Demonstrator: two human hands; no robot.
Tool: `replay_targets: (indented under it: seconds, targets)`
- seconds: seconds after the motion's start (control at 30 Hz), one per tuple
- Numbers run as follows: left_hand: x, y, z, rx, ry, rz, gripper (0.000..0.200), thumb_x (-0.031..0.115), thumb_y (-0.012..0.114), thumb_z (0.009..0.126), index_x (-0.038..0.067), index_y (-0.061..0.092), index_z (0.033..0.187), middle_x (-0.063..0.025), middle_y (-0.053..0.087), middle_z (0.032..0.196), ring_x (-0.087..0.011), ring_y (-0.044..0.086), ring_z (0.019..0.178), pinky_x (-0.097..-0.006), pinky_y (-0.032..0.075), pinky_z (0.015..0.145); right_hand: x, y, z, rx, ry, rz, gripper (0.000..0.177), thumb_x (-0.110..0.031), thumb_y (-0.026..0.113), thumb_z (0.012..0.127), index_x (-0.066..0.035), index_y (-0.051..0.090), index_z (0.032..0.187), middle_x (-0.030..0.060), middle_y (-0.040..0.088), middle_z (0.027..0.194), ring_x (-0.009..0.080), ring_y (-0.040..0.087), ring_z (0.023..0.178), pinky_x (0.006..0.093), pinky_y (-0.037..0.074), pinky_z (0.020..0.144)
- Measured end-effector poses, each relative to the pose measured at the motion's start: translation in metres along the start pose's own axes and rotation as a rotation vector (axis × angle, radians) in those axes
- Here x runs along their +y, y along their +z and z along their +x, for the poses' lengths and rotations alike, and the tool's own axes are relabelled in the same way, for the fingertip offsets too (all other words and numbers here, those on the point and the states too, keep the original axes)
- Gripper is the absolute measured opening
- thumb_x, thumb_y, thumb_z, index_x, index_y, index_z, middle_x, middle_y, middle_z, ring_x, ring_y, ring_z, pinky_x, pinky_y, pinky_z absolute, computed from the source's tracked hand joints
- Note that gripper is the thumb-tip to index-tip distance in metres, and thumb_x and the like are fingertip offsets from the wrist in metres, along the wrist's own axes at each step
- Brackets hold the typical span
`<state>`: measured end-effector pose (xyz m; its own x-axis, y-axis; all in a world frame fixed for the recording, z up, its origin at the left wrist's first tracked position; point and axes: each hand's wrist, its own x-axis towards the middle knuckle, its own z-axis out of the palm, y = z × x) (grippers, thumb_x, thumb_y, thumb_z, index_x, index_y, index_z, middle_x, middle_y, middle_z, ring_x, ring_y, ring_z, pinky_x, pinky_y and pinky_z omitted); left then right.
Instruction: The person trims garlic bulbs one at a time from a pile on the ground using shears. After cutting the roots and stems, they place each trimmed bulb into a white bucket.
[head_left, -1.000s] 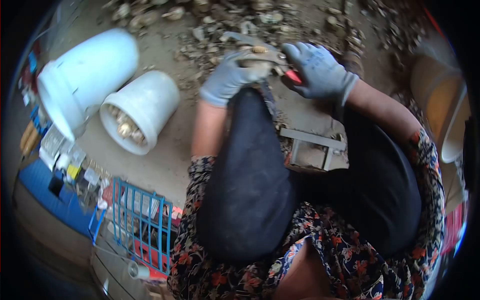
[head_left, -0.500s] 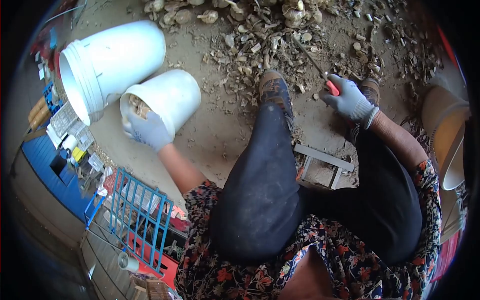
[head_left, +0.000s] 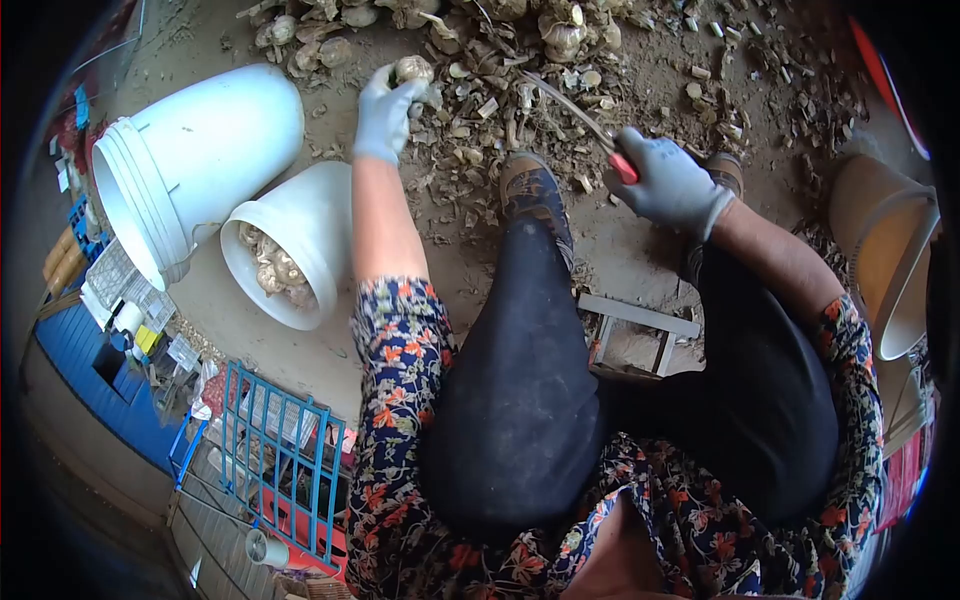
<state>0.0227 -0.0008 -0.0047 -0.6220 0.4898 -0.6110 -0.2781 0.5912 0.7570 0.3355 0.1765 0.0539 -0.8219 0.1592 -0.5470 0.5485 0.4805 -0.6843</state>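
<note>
My left hand (head_left: 388,115), in a grey-white glove, has its fingers round a garlic bulb (head_left: 413,70) at the near left side of the garlic pile. In my gloved right hand (head_left: 660,178) is a knife with a red handle (head_left: 623,167); its thin curved blade points up and left over the scraps. More bulbs (head_left: 565,32) and cut stems lie on the ground at the top. A white bucket (head_left: 318,205) on its side at the left holds several garlic bulbs (head_left: 272,262).
A larger white bucket (head_left: 220,125) lies tipped beside the first. My shoes (head_left: 535,190) are on the dirt floor, with a metal frame (head_left: 640,314) between my legs. A beige bucket (head_left: 885,240) stands at the right; a blue rack (head_left: 285,450) is at the lower left.
My left hand has left the smaller bucket's mouth, moved up and right, and taken hold of a bulb. The knife in my right hand has shifted slightly left and its blade is tilted flatter.
</note>
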Motion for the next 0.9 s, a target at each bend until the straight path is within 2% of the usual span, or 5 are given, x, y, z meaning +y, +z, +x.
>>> replay_targets:
  seconds: [0.13,0.23,0.4,0.83,0.9]
  targets:
    - [0.015,0.042,-0.072,-0.275,0.147,-0.576,0.049,-0.002,0.069,0.075,-0.003,0.051,0.121,-0.0043,0.062,0.097,-0.0057,0.056,0.068,-0.0181,0.043,0.051,-0.016,-0.003,0.010,0.243,-0.120,-0.178,0.032,-0.026,0.062,0.084,-0.003,0.047,0.101,0.0196,0.061,0.087,0.0378,0.062,0.082,0.0451,0.049,0.072]
    - [0.028,0.073,-0.096,-0.227,0.316,-0.534,0.051,-0.001,0.068,0.075,-0.004,0.050,0.123,-0.0045,0.063,0.098,-0.0070,0.057,0.069,-0.0191,0.048,0.056,-0.026,-0.010,0.011,0.295,-0.151,-0.464,0.040,-0.029,0.063,0.083,-0.005,0.047,0.111,0.0147,0.059,0.087,0.0330,0.062,0.079,0.0444,0.049,0.069]
    - [0.059,0.065,-0.111,-0.253,0.238,-0.266,0.051,0.000,0.073,0.073,-0.007,0.053,0.120,-0.0088,0.066,0.097,-0.0102,0.063,0.076,-0.0217,0.054,0.064,-0.023,-0.015,0.007,0.423,-0.261,-0.615,0.052,-0.039,0.058,0.087,-0.002,0.047,0.122,0.0140,0.060,0.088,0.0295,0.064,0.074,0.0451,0.048,0.066]
    - [0.041,0.083,-0.092,-0.034,0.484,0.082,0.046,0.003,0.078,0.071,-0.007,0.059,0.112,-0.0096,0.065,0.103,-0.0122,0.062,0.089,-0.0259,0.054,0.075,0.001,0.002,0.013,0.270,-0.136,-0.203,0.023,-0.025,0.055,0.089,-0.004,0.047,0.095,0.0176,0.062,0.071,0.0403,0.062,0.066,0.0480,0.051,0.063]
    - [0.038,0.081,-0.094,-0.053,0.319,-0.347,0.049,0.003,0.073,0.073,-0.003,0.054,0.119,-0.0090,0.062,0.106,-0.0151,0.062,0.091,-0.0282,0.054,0.081,0.002,0.001,0.005,0.271,-0.125,-0.114,0.027,-0.027,0.057,0.089,-0.003,0.046,0.095,0.0201,0.062,0.073,0.0418,0.062,0.070,0.0472,0.050,0.065]
